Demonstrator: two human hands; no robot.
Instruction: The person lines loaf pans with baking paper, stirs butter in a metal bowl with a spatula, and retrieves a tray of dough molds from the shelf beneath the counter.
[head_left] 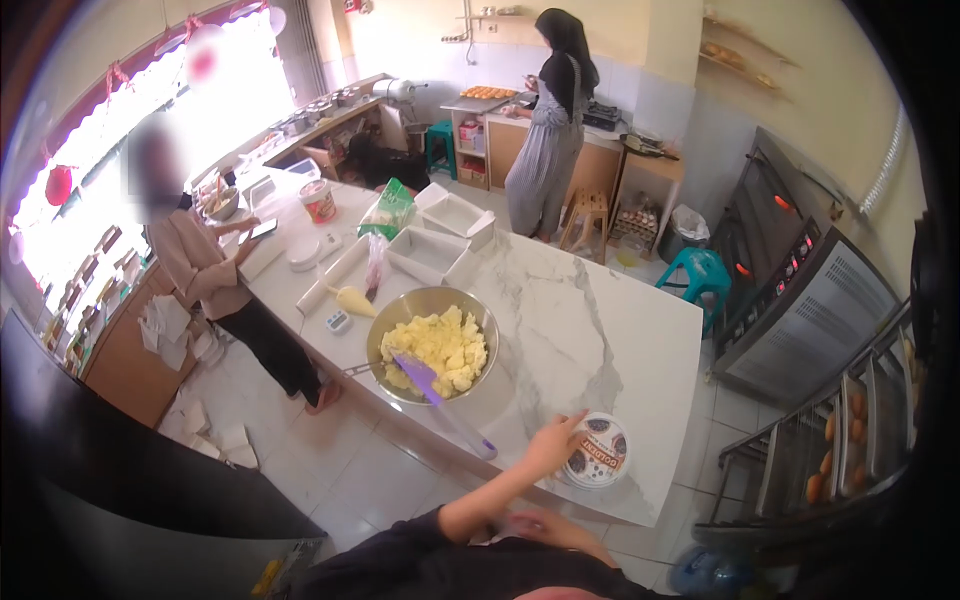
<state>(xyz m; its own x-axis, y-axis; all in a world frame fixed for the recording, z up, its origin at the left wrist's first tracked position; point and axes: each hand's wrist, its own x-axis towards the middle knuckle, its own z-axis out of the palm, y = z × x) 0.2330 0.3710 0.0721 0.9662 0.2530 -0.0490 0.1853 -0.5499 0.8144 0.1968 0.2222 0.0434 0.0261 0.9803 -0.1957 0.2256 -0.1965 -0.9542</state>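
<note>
My left hand [556,446] grips the left rim of a round white tub [598,450] near the table's front edge. Its printed lid has brown lettering and pictures of dark pieces. Close to my body, below the table edge, is my right hand [540,527]; its fingers are blurred, and I cannot make out whether they hold anything. Left of the tub stands a large metal bowl [492,345] with a crumbly pale yellow mixture [440,340]. A purple spatula [425,380] leans in it, its handle reaching over the table. A metal-wire handle [360,369] sticks out on the bowl's left.
Behind the bowl are a filled piping bag [354,301], a small timer [338,321], rectangular tins [432,254] and a green bag [392,207]. One person [200,250] stands left with a phone; another [552,130] stands behind. Ovens [800,330] and a bread rack [780,470] are right.
</note>
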